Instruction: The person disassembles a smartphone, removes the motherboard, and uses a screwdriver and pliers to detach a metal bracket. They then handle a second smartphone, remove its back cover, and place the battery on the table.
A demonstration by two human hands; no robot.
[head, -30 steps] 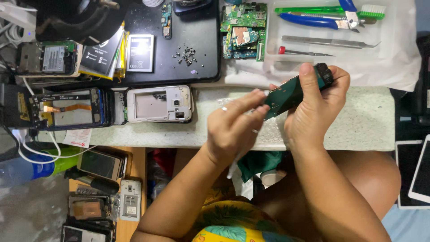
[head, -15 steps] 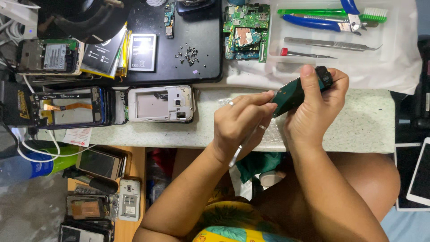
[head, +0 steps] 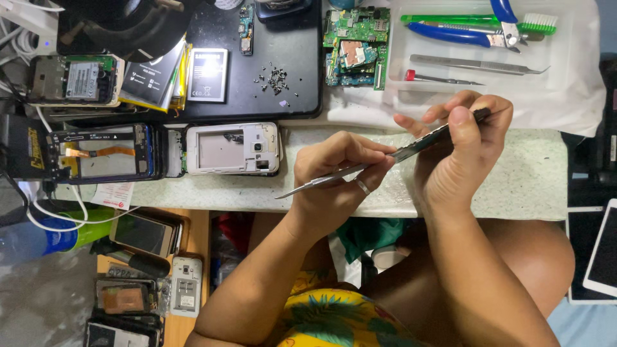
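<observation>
My right hand [head: 459, 151] holds a thin dark phone part [head: 437, 137] edge-on above the speckled counter [head: 514, 186], thumb on top and fingers behind it. My left hand [head: 337, 177] grips metal tweezers [head: 315, 183], their handle end pointing left and their tip meeting the lower edge of the part. A ring sits on one finger of the left hand. Both hands hover just above the counter's front edge.
An opened white phone frame [head: 234, 149] and a blue-edged opened phone [head: 103, 154] lie on the left. A black mat [head: 257, 58] holds small screws [head: 277, 80] and a battery [head: 207, 74]. Circuit boards [head: 353, 48], blue pliers [head: 463, 35], a green brush and tweezers [head: 479, 64] lie behind.
My right hand turned the part from its green face to edge-on. My left hand now holds tweezers against it; the hands shifted slightly.
</observation>
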